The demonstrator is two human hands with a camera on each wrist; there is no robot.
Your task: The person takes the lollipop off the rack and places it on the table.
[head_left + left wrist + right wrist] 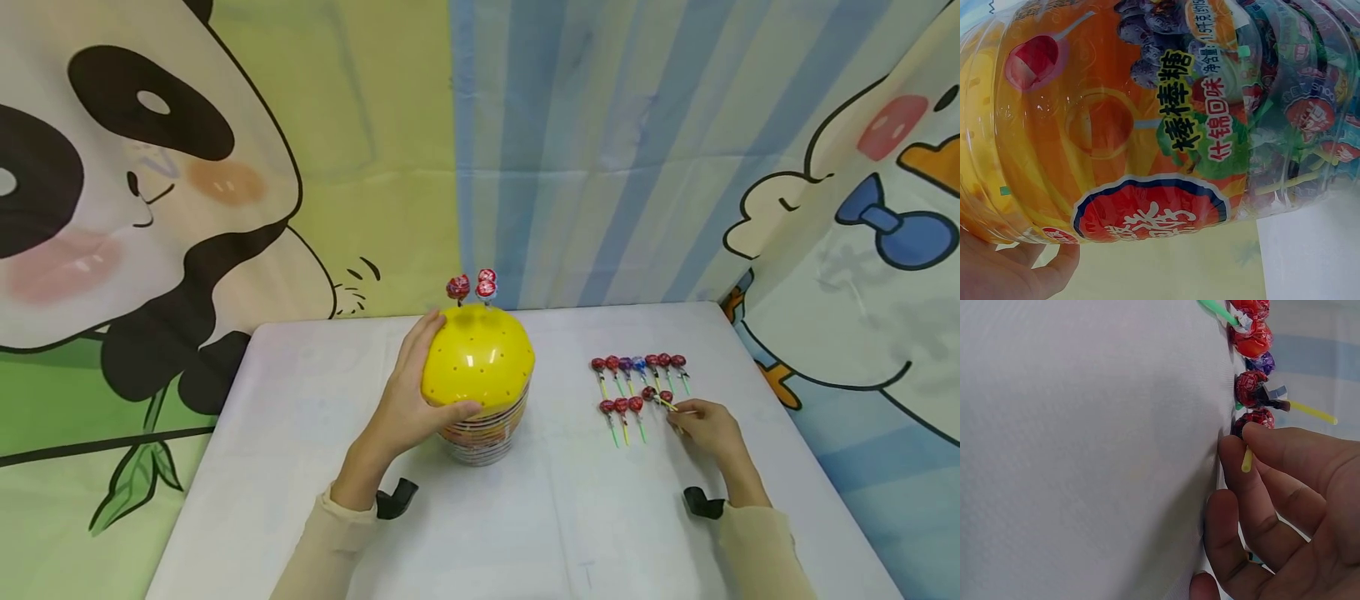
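A clear plastic lollipop jar with a yellow lid stands on the table. My left hand grips it at the lid, thumb across the front and fingers round the left side. Small holes dot the lid, and a few lollipops stand up from its far edge. The left wrist view shows the jar's orange label and wrapped lollipops inside. To the right, my right hand pinches a lollipop by its yellow stick between thumb and forefinger. Another red-wrapped lollipop lies right beside those fingertips.
Two rows of wrapped lollipops lie on the white tabletop, left of and beyond my right hand. One has a blue wrapper. A cartoon-printed curtain hangs behind the table. Black straps show at both wrists.
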